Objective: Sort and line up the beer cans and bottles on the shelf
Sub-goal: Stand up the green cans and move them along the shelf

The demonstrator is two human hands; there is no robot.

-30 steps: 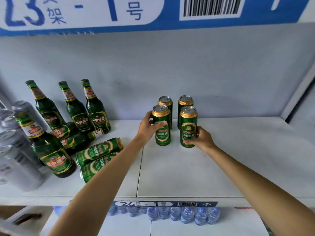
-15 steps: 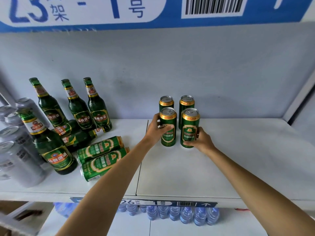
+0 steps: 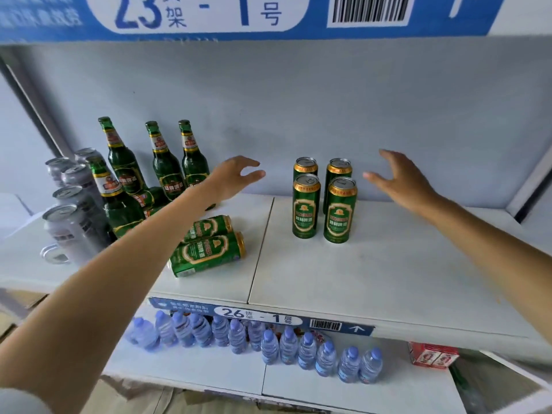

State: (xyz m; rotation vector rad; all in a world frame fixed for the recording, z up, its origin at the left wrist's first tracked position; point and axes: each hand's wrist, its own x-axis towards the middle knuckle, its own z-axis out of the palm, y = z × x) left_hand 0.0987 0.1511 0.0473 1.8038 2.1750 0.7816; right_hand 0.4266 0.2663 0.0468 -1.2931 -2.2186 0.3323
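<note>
Green aluminium beer cans with gold rims (image 3: 324, 201) stand upright in a tight two-by-two block on the white shelf (image 3: 373, 279), labels facing out, which reads as the start of a sorted row. Both hands are off them and hold nothing: the left hand (image 3: 231, 180) hovers to the block's left, the right hand (image 3: 401, 180) to its right, fingers loosely spread, well apart from each other. Two more green cans lying on their sides (image 3: 207, 246) rest near the shelf's front edge, partly under the left forearm; they look like the next to be stood up. Behind them, tall green glass bottles with red-and-gold labels (image 3: 162, 162) stand in a loose cluster against the back wall, a few lying down, beside grey cans (image 3: 71, 210) at far left. The can labels read "TEZHIBEER" above Chinese characters. The blue shelf tag (image 3: 260, 316) reads "26 - 1"; the blue sign overhead (image 3: 194, 13) reads "23 - 1". Small clear water bottles with blue caps (image 3: 268, 345) line the shelf below.
</note>
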